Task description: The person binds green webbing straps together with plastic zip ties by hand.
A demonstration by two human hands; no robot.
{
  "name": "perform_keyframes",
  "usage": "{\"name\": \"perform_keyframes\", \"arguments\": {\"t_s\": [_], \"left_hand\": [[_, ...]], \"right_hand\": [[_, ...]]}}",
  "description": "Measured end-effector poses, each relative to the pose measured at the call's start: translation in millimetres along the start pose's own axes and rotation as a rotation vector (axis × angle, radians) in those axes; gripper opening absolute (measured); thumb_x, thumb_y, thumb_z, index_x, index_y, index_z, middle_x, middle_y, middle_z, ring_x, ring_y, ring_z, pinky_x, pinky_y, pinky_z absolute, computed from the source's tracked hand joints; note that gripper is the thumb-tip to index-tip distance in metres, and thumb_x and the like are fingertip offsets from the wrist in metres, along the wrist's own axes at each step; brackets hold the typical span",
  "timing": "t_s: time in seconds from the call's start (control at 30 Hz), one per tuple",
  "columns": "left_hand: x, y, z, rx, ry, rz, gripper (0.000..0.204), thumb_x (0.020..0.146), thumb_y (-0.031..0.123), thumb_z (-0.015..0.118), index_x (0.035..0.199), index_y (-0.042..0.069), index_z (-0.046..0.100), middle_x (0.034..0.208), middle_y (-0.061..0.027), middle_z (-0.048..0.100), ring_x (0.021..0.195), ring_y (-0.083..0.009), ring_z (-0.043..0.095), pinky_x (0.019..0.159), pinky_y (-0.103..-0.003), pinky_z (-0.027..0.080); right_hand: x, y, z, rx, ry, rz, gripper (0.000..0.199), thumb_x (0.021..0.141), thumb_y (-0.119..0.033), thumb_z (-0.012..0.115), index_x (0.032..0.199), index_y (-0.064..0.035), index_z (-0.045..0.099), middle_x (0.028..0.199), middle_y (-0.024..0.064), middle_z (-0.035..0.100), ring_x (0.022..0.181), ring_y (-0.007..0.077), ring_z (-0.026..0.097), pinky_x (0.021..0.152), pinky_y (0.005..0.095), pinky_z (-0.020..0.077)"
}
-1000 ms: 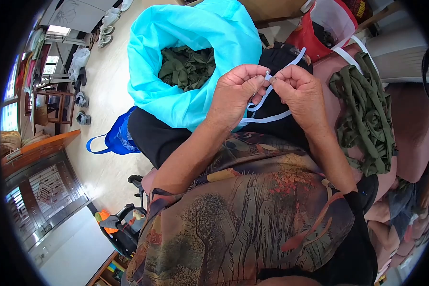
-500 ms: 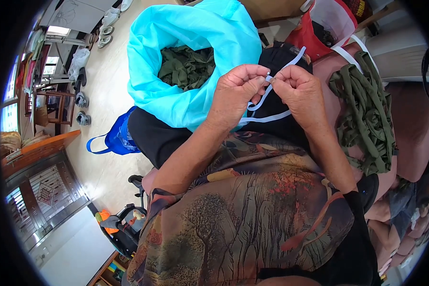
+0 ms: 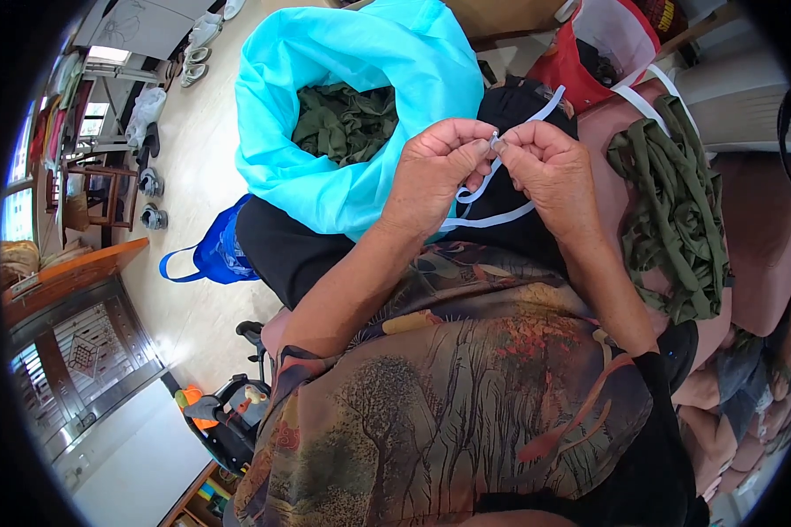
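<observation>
White strap (image 3: 488,189), thin and flat, pinched at centre frame above the lap, over black fabric (image 3: 510,114). Small metal piece (image 3: 496,139) right at the pinch point, too small to identify. Strap loops down below the hands, one run crossing toward lower left, another rising up right toward the red bag (image 3: 589,44).

Left hand (image 3: 435,171) curled nearly closed, thumb and forefinger tips clamped on the strap end, other fingers folded into the palm. Right hand (image 3: 549,167) same posture, fingertips pinching the strap just beside the left fingertips, the two hands touching or nearly so at the tips. Both forearms entering from lower frame, patterned sleeves and shirt (image 3: 466,413) with tree print filling the bottom middle.

Just left of the hands, big turquoise plastic bag (image 3: 325,53), mouth open, touching the left wrist area, stuffed with olive-green fabric pieces (image 3: 343,123). Right of the hands, heap of olive-green straps (image 3: 677,211) lying on a reddish-brown cushioned seat (image 3: 756,255). More white strap (image 3: 642,101) trailing across the seat edge near the heap.

Further out: blue tote bag (image 3: 211,255) on the pale floor (image 3: 193,176) at left, shoes (image 3: 149,198) near a wooden chair (image 3: 88,189), wooden door with grille (image 3: 79,342) lower left, small toy-like objects (image 3: 228,413) at bottom left, blurred.
</observation>
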State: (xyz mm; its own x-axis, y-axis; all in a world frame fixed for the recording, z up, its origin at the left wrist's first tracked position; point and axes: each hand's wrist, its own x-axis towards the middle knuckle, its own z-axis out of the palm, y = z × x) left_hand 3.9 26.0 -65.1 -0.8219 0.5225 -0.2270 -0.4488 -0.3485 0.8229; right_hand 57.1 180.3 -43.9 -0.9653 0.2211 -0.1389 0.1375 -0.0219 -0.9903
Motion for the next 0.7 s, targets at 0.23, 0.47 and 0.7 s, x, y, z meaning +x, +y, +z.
{"name": "perform_keyframes", "arguments": {"t_s": [0.23,0.47,0.7], "left_hand": [[0.6,0.4,-0.5,-0.102,-0.008,-0.03,0.017,0.093,0.001,0.059,0.11,-0.004,0.062,0.089,-0.0103,0.065,0.07,-0.0126,0.057,0.058,-0.022,0.044],[1.7,2.2,-0.3,-0.128,-0.008,-0.051,0.017,0.094,0.003,0.059,0.11,-0.004,0.061,0.089,-0.0108,0.065,0.071,-0.0131,0.057,0.058,-0.022,0.044],[3.2,1.4,0.9,-0.132,0.014,-0.032,0.018,0.095,0.003,0.059,0.111,-0.004,0.061,0.089,-0.0107,0.064,0.071,-0.0133,0.057,0.06,-0.023,0.044]], "right_hand": [[3.0,3.9,-0.5,0.084,-0.014,0.04,0.005,0.088,-0.006,0.064,0.092,-0.0017,0.065,0.065,-0.0019,0.056,0.052,0.002,0.042,0.046,0.0151,0.0292],[3.6,2.8,0.3,0.116,0.013,0.06,0.006,0.088,-0.006,0.064,0.093,-0.0016,0.064,0.064,-0.0023,0.055,0.051,0.0023,0.042,0.045,0.0155,0.0288],[3.3,3.9,4.9,0.114,0.096,0.017,0.006,0.088,-0.007,0.064,0.093,-0.0028,0.064,0.065,-0.0029,0.055,0.052,0.0026,0.043,0.045,0.0156,0.0288]]}}
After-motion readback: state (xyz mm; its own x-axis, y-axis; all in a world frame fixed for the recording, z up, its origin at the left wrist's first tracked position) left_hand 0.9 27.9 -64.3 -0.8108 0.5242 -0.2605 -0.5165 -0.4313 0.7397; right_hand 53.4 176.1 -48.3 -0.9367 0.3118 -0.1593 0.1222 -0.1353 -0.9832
